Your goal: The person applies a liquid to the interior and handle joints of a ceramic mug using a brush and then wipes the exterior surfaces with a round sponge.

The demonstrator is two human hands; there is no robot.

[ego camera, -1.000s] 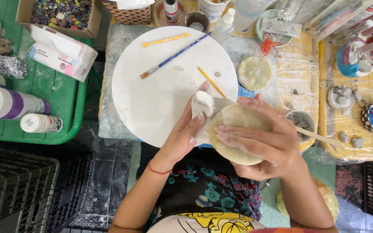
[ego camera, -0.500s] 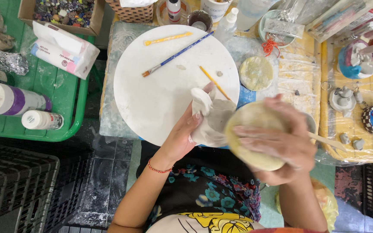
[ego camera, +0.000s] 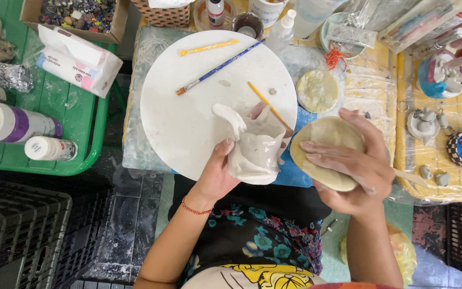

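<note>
My left hand [ego camera: 217, 174] grips a crumpled white clay-smeared cloth [ego camera: 255, 147] over the near edge of a round white board [ego camera: 183, 115]. My right hand [ego camera: 351, 171] holds a flat oval slab of pale yellowish clay [ego camera: 324, 142], its fingers spread across the face. Cloth and slab sit side by side, a small gap between them. A blue-handled paintbrush [ego camera: 220, 67], a yellow tool [ego camera: 208, 48] and a thin orange stick [ego camera: 266, 104] lie on the board.
A green tray [ego camera: 76, 128] at left holds white bottles [ego camera: 17, 126] and a tissue pack [ego camera: 76, 61]. A small clay disc [ego camera: 317, 91] lies beyond the slab. Painted ceramic figures [ego camera: 445, 75] stand on yellow plastic at right. Jars and cups line the far edge. A black crate [ego camera: 17, 235] is at lower left.
My right hand has carried the clay slab to the right, away from the cloth. The cloth, which lay against the slab, now hangs apart in my left hand.
</note>
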